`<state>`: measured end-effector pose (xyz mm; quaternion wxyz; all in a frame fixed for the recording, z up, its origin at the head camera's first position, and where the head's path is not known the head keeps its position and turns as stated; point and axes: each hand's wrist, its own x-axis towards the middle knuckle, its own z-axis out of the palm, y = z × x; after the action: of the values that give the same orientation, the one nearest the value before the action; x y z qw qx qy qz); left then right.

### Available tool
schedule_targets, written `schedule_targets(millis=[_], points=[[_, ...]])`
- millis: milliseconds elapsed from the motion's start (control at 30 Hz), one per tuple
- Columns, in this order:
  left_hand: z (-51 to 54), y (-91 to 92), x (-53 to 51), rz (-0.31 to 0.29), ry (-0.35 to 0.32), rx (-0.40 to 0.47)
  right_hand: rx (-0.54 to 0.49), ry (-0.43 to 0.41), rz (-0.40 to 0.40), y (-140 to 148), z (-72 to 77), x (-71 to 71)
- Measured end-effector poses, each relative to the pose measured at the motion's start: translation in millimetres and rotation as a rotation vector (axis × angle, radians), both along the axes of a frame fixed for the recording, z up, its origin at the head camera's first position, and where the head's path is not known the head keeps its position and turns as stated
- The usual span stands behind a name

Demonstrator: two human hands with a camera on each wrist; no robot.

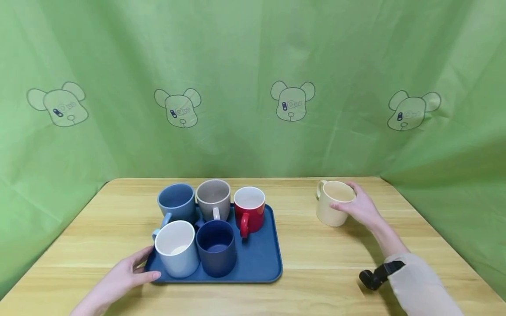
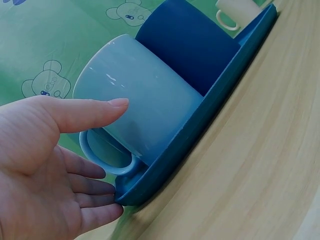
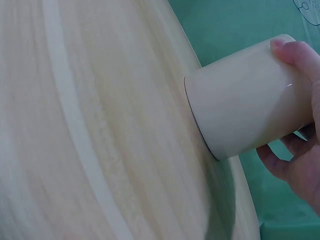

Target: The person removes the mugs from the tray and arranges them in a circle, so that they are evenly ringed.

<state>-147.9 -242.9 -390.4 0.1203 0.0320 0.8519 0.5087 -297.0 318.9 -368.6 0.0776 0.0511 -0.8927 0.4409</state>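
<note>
Head: right grip [image 1: 363,207] around cream mug [image 1: 329,211]

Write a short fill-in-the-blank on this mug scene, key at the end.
The left hand is at a corner of the blue tray, which bears ____ mugs.
The red mug has a ____ interior.
The right hand grips the cream mug, its handle toward the head view's ____ edge.
Missing words: five; white; left.

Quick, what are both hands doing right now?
Left hand: open, at the corner of the blue tray.
Right hand: holding the cream mug.
</note>
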Motion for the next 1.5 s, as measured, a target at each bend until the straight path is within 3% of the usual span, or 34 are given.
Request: schedule_targets(millis=[133,267,400,600,700,867,1033,1233,1500], points=[[0.1,-0.4,0.9,-0.004,0.009,-0.004,-0.010,-0.042,0.021,-0.2,4.1,-0.2],[0.8,0.1,2.1,-0.009,0.015,-0.002,-0.044,-0.033,0.054,0.4,6.2,3.9],[0.5,0.6,3.0,-0.018,0.027,-0.001,-0.060,0.048,0.060,1.2,7.0,13.4],[0.4,-0.1,1.3,-0.010,0.020,0.003,-0.006,0.233,0.033,0.4,17.0,26.8],[-0.3,-0.7,0.5,-0.012,0.022,0.001,-0.015,0.256,0.047,-6.9,26.5,36.2],[-1.5,-1.1,0.7,-0.015,0.032,-0.008,-0.059,0.207,0.152,-38.0,43.8,53.9],[-1.4,0.1,2.3,-0.013,0.039,-0.007,-0.044,0.203,0.280,-77.1,50.9,63.2],[-0.1,1.0,3.3,-0.013,0.040,-0.002,-0.090,0.198,0.423,-121.2,46.8,65.5],[0.4,1.1,3.2,-0.012,0.046,0.009,-0.119,0.144,0.544,-177.3,39.0,69.2]])
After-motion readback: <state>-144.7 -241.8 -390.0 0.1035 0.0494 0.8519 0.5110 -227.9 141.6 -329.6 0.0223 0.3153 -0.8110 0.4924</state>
